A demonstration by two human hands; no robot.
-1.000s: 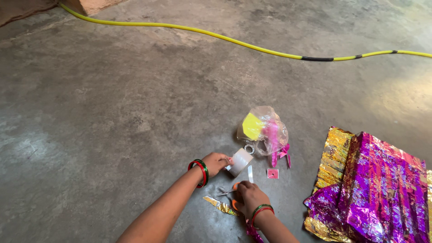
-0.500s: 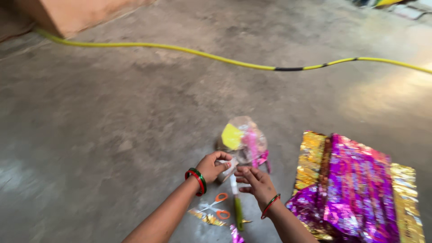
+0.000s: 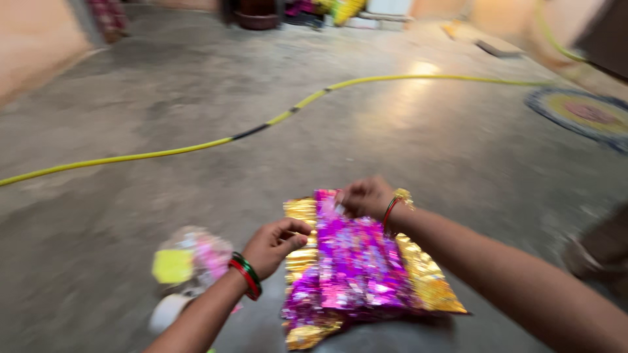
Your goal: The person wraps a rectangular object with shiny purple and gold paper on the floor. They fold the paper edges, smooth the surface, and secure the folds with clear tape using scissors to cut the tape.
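The view is blurred by motion. My right hand (image 3: 364,196) rests at the far edge of a purple foil sheet (image 3: 356,261), fingers closed on what looks like a small pale strip of tape. That sheet lies on gold foil sheets (image 3: 425,274). My left hand (image 3: 275,245) hovers at the left edge of the gold foil with fingers curled and nothing visible in it. Both wrists wear red and green bangles. A white tape roll (image 3: 167,312) lies on the floor by my left forearm.
A clear plastic bag (image 3: 190,261) with yellow and pink pieces sits left of the foil. A yellow hose (image 3: 196,148) crosses the concrete floor. A round patterned mat (image 3: 582,114) lies far right. A dark object (image 3: 598,252) sits at the right edge.
The camera swung right and up. Both hands left the tape roll and scissors and moved to the foil sheets. The tape roll now lies on the floor and the scissors are out of view.
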